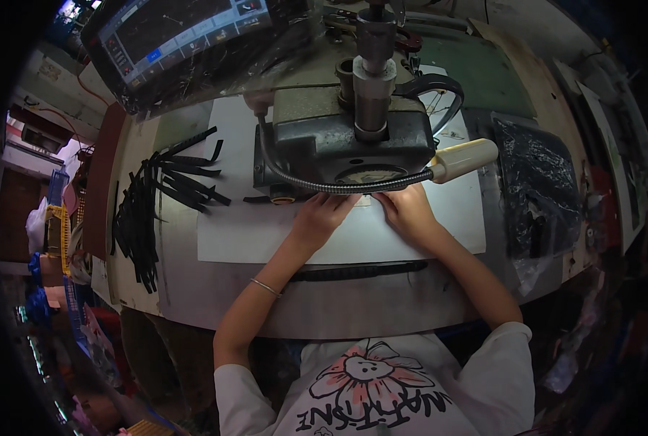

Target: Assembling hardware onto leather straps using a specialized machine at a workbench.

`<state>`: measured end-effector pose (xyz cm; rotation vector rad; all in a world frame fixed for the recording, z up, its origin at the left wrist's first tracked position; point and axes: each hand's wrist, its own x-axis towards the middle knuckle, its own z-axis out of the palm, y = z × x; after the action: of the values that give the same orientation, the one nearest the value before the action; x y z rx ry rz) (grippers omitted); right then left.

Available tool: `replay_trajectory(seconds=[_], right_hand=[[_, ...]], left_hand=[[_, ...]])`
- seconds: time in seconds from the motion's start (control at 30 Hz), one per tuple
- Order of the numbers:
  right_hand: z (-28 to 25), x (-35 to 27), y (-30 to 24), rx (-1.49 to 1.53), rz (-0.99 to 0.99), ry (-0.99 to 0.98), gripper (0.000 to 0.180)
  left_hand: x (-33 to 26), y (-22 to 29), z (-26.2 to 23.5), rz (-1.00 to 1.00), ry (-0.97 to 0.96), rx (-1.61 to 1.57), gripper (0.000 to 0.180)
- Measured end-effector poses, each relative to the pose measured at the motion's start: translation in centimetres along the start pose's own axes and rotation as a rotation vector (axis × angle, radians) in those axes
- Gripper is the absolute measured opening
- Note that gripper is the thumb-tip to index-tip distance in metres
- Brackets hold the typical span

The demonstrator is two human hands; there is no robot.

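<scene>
White T-shirt (425, 385) up front, flower on the chest, close to the near edge of the tabletop (353, 309), and both forearms reach over that edge. Left hand (322, 218), a bangle (266, 288) up its forearm, and right hand (409, 212) come close together just below the dark machine head (302, 138). Between them a small pale piece (365, 201) peeks out above the white sheet (266, 243); fingers are bent inward, but the machine hides the tips, so whether either hand grips it, one cannot tell. Over left, black strips (138, 211) lie heaped along the tabletop's left edge, ends crossing onto the sheet; one more strip (360, 272) runs along the sheet's front edge. Across the machine sweeps a flexible metal neck (338, 188), right beside a cream-coloured lamp (465, 160)! Near the tabletop's right edge lies a clear plastic bag (538, 189) with dark contents.
</scene>
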<state>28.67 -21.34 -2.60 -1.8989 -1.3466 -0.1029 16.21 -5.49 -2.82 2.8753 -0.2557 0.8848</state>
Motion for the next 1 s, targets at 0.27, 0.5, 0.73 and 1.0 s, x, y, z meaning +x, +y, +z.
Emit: replay_trajectory(seconds=[0.27,0.5,0.73,1.0], right_hand=[[-1.9,1.8,0.0,-0.169,-0.059,-0.099,0.019],[-1.6,1.1,1.4,0.182,0.094,-0.165,0.016],[-1.8,2.1,3.0,0.108,0.05,-0.13,0.014],[-4.0,2.2,-1.1,0.056,0.209,-0.254,0.014]], left_hand=[[0.6,0.9,-0.3,0.05,-0.121,0.039,0.034],[0.4,2.3,-0.5,-0.066,-0.164,-0.007,0.045],[0.7,2.6,-0.9,-0.069,-0.177,0.033,0.044],[0.1,2.7,-0.7,-0.183,-0.2,-0.089,0.058]])
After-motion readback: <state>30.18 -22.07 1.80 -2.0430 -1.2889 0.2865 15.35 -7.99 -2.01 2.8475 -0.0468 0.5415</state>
